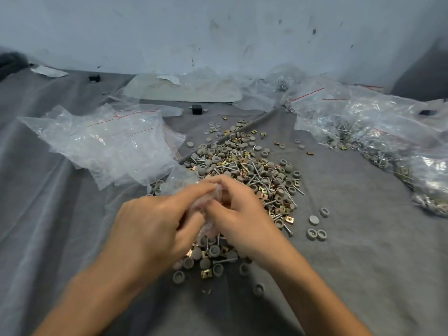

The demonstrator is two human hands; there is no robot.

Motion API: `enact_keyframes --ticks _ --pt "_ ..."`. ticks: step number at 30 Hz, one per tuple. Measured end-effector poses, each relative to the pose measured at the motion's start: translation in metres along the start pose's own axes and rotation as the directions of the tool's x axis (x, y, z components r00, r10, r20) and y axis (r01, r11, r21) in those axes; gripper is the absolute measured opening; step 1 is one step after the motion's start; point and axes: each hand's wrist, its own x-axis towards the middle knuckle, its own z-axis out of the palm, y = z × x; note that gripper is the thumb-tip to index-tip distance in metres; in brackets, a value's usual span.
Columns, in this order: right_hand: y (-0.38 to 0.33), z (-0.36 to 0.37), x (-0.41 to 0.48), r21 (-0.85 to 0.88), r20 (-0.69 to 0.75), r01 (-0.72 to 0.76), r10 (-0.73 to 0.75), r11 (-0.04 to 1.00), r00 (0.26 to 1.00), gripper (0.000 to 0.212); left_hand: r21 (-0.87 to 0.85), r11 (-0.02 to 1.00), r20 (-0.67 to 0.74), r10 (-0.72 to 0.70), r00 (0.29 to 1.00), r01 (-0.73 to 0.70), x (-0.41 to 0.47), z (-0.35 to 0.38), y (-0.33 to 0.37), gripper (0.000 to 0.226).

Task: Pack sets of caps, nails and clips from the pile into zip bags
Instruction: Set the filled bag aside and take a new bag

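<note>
A pile (244, 166) of grey round caps, metal nails and brass clips lies in the middle of the grey cloth. Just over its near end, my left hand (155, 224) and my right hand (240, 214) meet, both pinching one small clear zip bag (208, 209) that is crumpled between the fingers. What is inside the bag is hidden by my fingers. A heap of empty zip bags (106, 141) with red seal lines lies to the left of the pile. Filled bags (378, 134) lie along the right side.
Loose caps (315, 226) are scattered to the right of my right hand and near the front. A small black block (196, 109) sits behind the pile, with more clear plastic (189, 88) against the pale wall. The grey cloth (363, 263) covers the whole surface.
</note>
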Motion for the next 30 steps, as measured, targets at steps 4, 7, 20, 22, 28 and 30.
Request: enact_keyframes --ticks 4,7,20,22,28,30 --pt "-0.006 -0.042 0.000 -0.025 0.136 0.013 -0.010 1.000 0.991 0.033 0.014 0.995 -0.167 -0.096 0.981 0.099 0.004 -0.013 -0.010 0.031" --pt "0.001 -0.081 0.017 -0.441 -0.253 -0.020 -0.103 0.897 0.962 0.022 0.023 0.982 -0.133 -0.181 0.974 0.186 0.005 -0.014 -0.017 0.032" --pt "0.019 -0.104 0.051 -0.771 -0.115 -0.134 0.070 0.623 0.991 0.049 -0.099 0.958 -0.014 -0.274 0.962 0.271 0.004 0.016 -0.026 0.030" --pt "0.019 -0.103 0.050 -0.759 -0.168 -0.163 0.052 0.631 0.984 0.046 -0.103 0.955 0.006 -0.279 0.960 0.278 0.009 0.020 -0.027 0.026" --pt "0.020 -0.100 0.047 -0.717 -0.273 -0.195 -0.012 0.669 0.962 0.023 -0.109 0.944 0.110 -0.301 0.947 0.312 0.023 0.029 -0.027 0.027" --pt "0.019 -0.104 0.045 -0.704 -0.288 -0.191 -0.029 0.684 0.957 0.019 -0.107 0.944 0.129 -0.299 0.945 0.313 0.028 0.032 -0.031 0.027"
